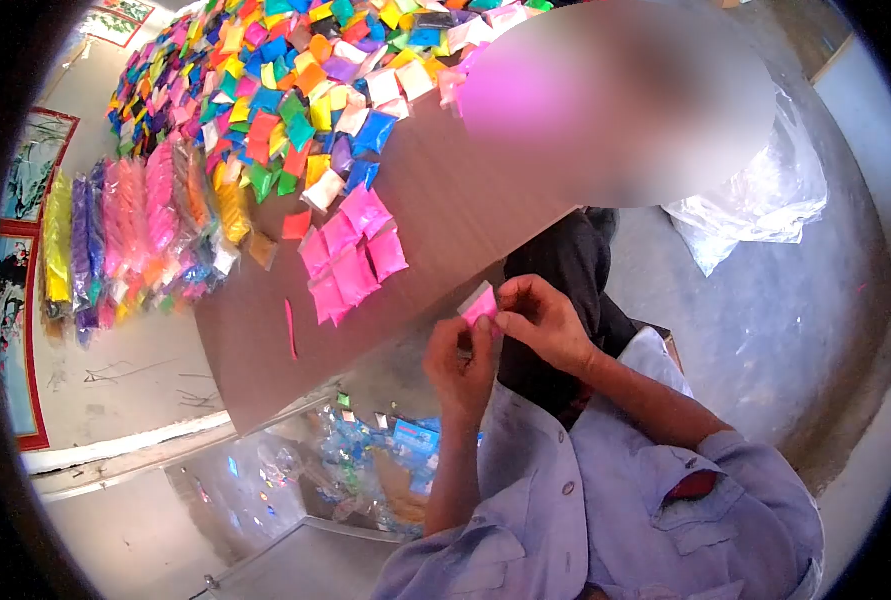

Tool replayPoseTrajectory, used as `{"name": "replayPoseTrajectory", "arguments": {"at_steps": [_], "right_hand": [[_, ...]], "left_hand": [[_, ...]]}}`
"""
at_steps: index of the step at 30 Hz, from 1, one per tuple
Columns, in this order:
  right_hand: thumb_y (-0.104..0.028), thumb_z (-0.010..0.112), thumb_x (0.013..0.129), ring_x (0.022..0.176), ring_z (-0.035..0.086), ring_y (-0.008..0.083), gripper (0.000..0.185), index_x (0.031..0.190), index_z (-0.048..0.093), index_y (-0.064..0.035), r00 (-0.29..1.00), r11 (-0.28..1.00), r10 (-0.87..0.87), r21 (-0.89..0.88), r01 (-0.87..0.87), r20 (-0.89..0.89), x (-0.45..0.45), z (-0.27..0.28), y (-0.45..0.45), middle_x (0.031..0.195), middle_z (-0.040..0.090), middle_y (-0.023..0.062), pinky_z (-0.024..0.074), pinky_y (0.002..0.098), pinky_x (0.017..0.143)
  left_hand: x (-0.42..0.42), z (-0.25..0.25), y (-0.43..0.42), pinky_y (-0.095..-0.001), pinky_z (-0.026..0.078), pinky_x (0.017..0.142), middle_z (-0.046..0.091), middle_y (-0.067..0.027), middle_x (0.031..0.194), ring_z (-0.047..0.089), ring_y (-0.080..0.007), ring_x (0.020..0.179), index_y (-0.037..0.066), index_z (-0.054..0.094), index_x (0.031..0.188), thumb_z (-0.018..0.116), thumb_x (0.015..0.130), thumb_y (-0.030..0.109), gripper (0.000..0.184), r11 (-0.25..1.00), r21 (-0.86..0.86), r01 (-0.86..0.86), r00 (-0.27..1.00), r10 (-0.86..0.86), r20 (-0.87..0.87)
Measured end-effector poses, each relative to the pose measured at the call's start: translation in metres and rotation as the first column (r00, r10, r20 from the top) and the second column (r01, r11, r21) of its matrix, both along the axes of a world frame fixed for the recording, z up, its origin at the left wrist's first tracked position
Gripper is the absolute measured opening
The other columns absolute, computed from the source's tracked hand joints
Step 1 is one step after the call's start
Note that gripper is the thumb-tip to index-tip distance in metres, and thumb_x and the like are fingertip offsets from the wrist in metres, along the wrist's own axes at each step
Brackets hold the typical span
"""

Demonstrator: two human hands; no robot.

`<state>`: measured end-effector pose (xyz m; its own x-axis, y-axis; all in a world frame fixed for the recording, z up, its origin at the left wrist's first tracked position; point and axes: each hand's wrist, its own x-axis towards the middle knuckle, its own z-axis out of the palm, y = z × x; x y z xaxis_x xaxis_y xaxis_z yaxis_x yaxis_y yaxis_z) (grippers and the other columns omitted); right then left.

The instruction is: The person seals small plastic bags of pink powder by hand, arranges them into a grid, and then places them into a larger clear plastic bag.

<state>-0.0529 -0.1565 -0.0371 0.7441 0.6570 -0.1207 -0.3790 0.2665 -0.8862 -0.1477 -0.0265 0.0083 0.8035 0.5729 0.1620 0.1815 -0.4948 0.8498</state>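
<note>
A small pink packet (479, 304) with a pale upper edge is pinched between both hands, over the lap. My left hand (460, 355) grips its lower left side with thumb and fingers. On its right side, my right hand (543, 322) holds the packet between thumb and forefinger. Several pink packets (350, 262) lie close together on the brown table (415, 180), left of and beyond the hands. A thin pink strip (290, 330) rests on the table near its left end.
A large heap of colourful packets (295, 90) covers the table's far part. Long bundled bags (135, 220) stand at the left. Clear plastic bags (765, 200) lie at the right. Below the table is a pile of blue wrappers (375, 450). A blurred patch hides the upper right.
</note>
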Motion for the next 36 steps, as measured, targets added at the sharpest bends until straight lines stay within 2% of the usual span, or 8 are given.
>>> {"name": "replayPoseTrajectory", "arguments": {"at_steps": [1, 5, 8, 10, 14, 17, 19, 36], "right_hand": [[-0.008, 0.078, 0.096, 0.104, 0.065, 0.0085, 0.039, 0.131, 0.062, -0.0047, 0.999, 0.996, -0.015, -0.090, 0.019, 0.044, -0.003, 0.000, 0.000, 0.115, 0.068, 0.0001, 0.0546, 0.0261, 0.092], [-0.009, 0.079, 0.095, 0.106, 0.065, 0.0090, 0.041, 0.132, 0.061, -0.0047, 0.999, 0.998, 0.039, 0.050, -0.038, -0.038, -0.009, 0.006, 0.002, 0.115, 0.068, 0.0019, 0.0537, 0.0253, 0.092], [-0.011, 0.075, 0.099, 0.104, 0.065, 0.0092, 0.033, 0.130, 0.065, -0.0039, 0.999, 0.998, 0.037, 0.047, -0.037, 0.011, -0.006, 0.007, -0.001, 0.115, 0.068, 0.0020, 0.0528, 0.0256, 0.092], [-0.017, 0.072, 0.103, 0.104, 0.064, 0.0094, 0.026, 0.125, 0.071, -0.0031, 0.990, 1.000, -0.019, 0.025, 0.015, 0.137, -0.003, 0.003, 0.000, 0.115, 0.069, 0.0013, 0.0522, 0.0263, 0.092], [-0.022, 0.070, 0.105, 0.104, 0.064, 0.0098, 0.025, 0.120, 0.075, -0.0026, 0.988, 1.000, 0.013, -0.019, -0.010, 0.153, -0.003, -0.005, -0.004, 0.117, 0.069, 0.0010, 0.0521, 0.0272, 0.091], [-0.024, 0.071, 0.105, 0.102, 0.063, 0.0092, 0.027, 0.122, 0.073, -0.0033, 0.993, 0.993, 0.120, 0.001, -0.120, 0.011, -0.003, 0.001, -0.003, 0.113, 0.069, -0.0004, 0.0519, 0.0268, 0.088], [-0.024, 0.071, 0.105, 0.096, 0.062, 0.0074, 0.026, 0.122, 0.071, -0.0039, 0.999, 0.998, 0.018, 0.061, -0.015, -0.049, -0.004, 0.008, -0.001, 0.108, 0.069, -0.0030, 0.0515, 0.0263, 0.084], [-0.013, 0.069, 0.104, 0.087, 0.062, 0.0048, 0.013, 0.113, 0.070, -0.0040, 0.996, 0.993, 0.085, 0.086, -0.083, -0.015, -0.008, -0.004, -0.001, 0.099, 0.069, -0.0038, 0.0521, 0.0238, 0.078]], "left_hand": [[0.001, 0.003, 0.000, -0.0278, 0.051, 0.063, 0.066, -0.0062, 0.085, 0.063, -0.0141, 0.075, 0.002, 0.069, 0.106, 0.076, 0.096, 0.010, 0.014, 0.980, 0.197, -0.013, 0.998, 0.002, 0.055], [0.002, 0.018, -0.006, -0.0292, 0.053, 0.063, 0.067, -0.0107, 0.092, 0.065, -0.0177, 0.076, 0.003, 0.070, 0.108, 0.079, 0.091, 0.005, 0.020, 0.922, 0.386, -0.009, 1.000, -0.004, 0.031], [-0.004, 0.022, -0.012, -0.0389, 0.057, 0.070, 0.067, -0.0147, 0.103, 0.069, -0.0273, 0.087, 0.005, 0.071, 0.111, 0.082, 0.088, 0.008, 0.026, 0.944, 0.318, 0.088, 0.996, -0.094, 0.004], [-0.011, 0.019, -0.015, -0.0377, 0.058, 0.072, 0.067, -0.0142, 0.108, 0.069, -0.0261, 0.090, 0.005, 0.070, 0.115, 0.082, 0.087, 0.008, 0.030, 0.984, 0.133, 0.118, 0.992, -0.122, 0.018], [-0.010, 0.020, -0.011, -0.0360, 0.058, 0.075, 0.070, -0.0132, 0.107, 0.071, -0.0239, 0.091, 0.004, 0.071, 0.115, 0.080, 0.090, 0.011, 0.028, 0.997, 0.066, -0.031, 0.999, 0.032, -0.024], [-0.009, 0.018, -0.009, -0.0325, 0.057, 0.076, 0.074, -0.0123, 0.103, 0.070, -0.0183, 0.088, 0.001, 0.072, 0.113, 0.076, 0.096, 0.015, 0.022, 0.996, -0.090, 0.014, 1.000, -0.016, -0.020], [-0.009, 0.006, -0.011, -0.0300, 0.056, 0.079, 0.076, -0.0107, 0.099, 0.069, -0.0135, 0.087, -0.002, 0.072, 0.111, 0.072, 0.100, 0.017, 0.021, 0.969, -0.245, -0.035, 0.999, 0.032, -0.016], [-0.016, 0.000, -0.009, -0.0251, 0.049, 0.076, 0.070, -0.0001, 0.092, 0.061, -0.0080, 0.085, -0.001, 0.073, 0.107, 0.072, 0.103, 0.021, 0.022, 0.872, -0.481, -0.092, 0.994, 0.110, 0.008]]}}
